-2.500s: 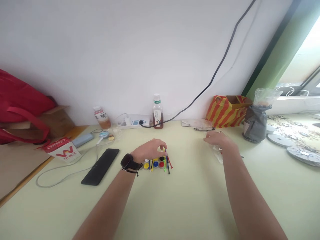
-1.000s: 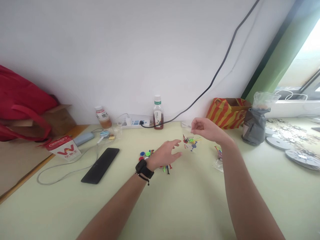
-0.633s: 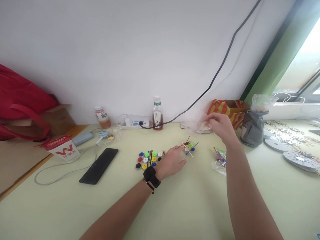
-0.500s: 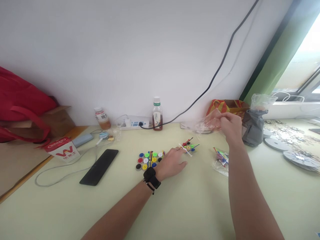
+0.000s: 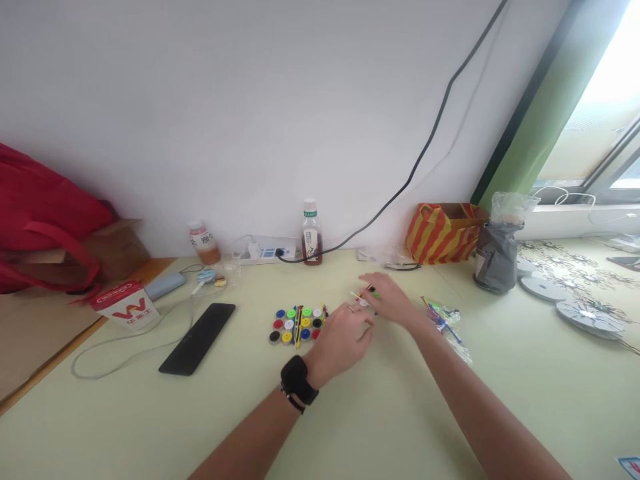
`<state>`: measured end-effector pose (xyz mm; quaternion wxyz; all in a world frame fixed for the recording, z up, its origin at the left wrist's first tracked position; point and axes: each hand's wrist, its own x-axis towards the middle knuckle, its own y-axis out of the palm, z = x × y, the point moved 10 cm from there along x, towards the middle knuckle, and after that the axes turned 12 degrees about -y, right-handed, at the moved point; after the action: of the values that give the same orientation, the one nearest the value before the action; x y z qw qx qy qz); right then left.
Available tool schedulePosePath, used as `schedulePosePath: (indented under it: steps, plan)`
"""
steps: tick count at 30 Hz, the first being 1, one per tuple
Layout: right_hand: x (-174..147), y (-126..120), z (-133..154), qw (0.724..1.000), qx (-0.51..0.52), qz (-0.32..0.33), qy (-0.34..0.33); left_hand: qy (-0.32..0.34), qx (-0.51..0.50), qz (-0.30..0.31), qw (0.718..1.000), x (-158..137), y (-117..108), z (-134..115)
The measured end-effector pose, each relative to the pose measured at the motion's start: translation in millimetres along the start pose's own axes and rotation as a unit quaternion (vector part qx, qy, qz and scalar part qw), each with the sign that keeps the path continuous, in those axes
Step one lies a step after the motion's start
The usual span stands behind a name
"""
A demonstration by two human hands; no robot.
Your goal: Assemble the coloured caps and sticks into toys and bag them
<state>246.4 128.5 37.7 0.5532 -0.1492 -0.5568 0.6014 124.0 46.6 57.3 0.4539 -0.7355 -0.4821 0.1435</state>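
Note:
My left hand (image 5: 343, 339), with a black watch (image 5: 299, 380) on the wrist, hovers low over the table just right of the coloured discs. Its fingers are curled towards the thumb, and whatever may be between them is hidden. My right hand (image 5: 389, 300) reaches over a small heap of coloured plastic pieces (image 5: 364, 302), its fingers stretched out and partly covering the heap. Left of my left hand, small round discs (image 5: 291, 314) in several colours stand in rows, with thin coloured sticks (image 5: 298, 325) lying between them. A clear bag of coloured sticks (image 5: 447, 321) lies beside my right forearm.
A black flat slab (image 5: 199, 339) and a red-white box (image 5: 129, 307) are at left. Along the wall stand two bottles, one being the dark one (image 5: 311, 237), and a power strip (image 5: 267, 254). A striped bag (image 5: 440, 233), grey bag (image 5: 495, 263) and silvery discs (image 5: 590, 319) are at right.
My right hand has come down and left from the back right to the heap, no longer holding up the clear plastic bag. My left hand has drawn back slightly and its fingers have curled.

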Motion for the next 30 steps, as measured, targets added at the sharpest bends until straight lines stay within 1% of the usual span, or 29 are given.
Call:
schedulePosePath:
  steps: [2,3,6,8,10,13,16,18,20,22,23,24,25,27,28,29,30]
  plan:
    - [-17,24,16,0.998,-0.047,0.040,-0.021,0.026,0.007,0.013,1.000,-17,14,-14]
    - [-25,28,20,0.996,-0.068,0.046,-0.027,0.042,0.017,0.020,0.999,-27,21,-20]
    - [-43,24,16,0.992,-0.110,0.054,-0.025,0.072,0.058,0.028,0.995,-47,38,-29]
    - [-49,15,11,0.990,-0.126,0.053,-0.020,0.072,0.059,0.020,0.995,-51,38,-26]
    - [-51,7,8,0.990,-0.130,0.043,-0.020,0.060,0.046,0.001,0.997,-49,31,-18]
    - [-51,-4,10,0.993,-0.119,0.013,-0.019,0.040,0.026,-0.045,0.998,-41,13,-6]
    - [-50,-16,18,0.994,-0.107,-0.027,-0.019,0.012,0.010,-0.110,0.994,-37,-6,6]
    - [-50,-22,29,0.995,-0.082,-0.055,-0.028,-0.012,-0.002,-0.151,0.988,-37,-16,12]
    - [-51,-25,40,0.995,-0.016,-0.089,-0.035,-0.032,-0.017,-0.174,0.984,-39,-22,16]
    - [-53,-22,48,0.988,0.099,-0.116,-0.032,-0.041,-0.039,-0.176,0.983,-39,-23,18]
    - [-53,-17,51,0.977,0.173,-0.121,-0.023,-0.042,-0.053,-0.171,0.983,-39,-22,19]
    - [-53,-9,53,0.961,0.251,-0.117,-0.011,-0.044,-0.068,-0.163,0.983,-38,-20,20]
    - [-52,1,56,0.939,0.328,-0.106,0.004,-0.047,-0.083,-0.152,0.984,-37,-18,21]
    - [-53,20,63,0.887,0.452,-0.081,0.036,-0.057,-0.109,-0.130,0.984,-34,-14,26]
    - [-53,26,65,0.865,0.494,-0.073,0.051,-0.062,-0.119,-0.118,0.984,-33,-12,28]
    - [-53,31,67,0.848,0.522,-0.068,0.064,-0.065,-0.126,-0.106,0.984,-31,-11,29]
    - [-54,33,67,0.837,0.537,-0.067,0.076,-0.064,-0.131,-0.094,0.985,-29,-10,30]
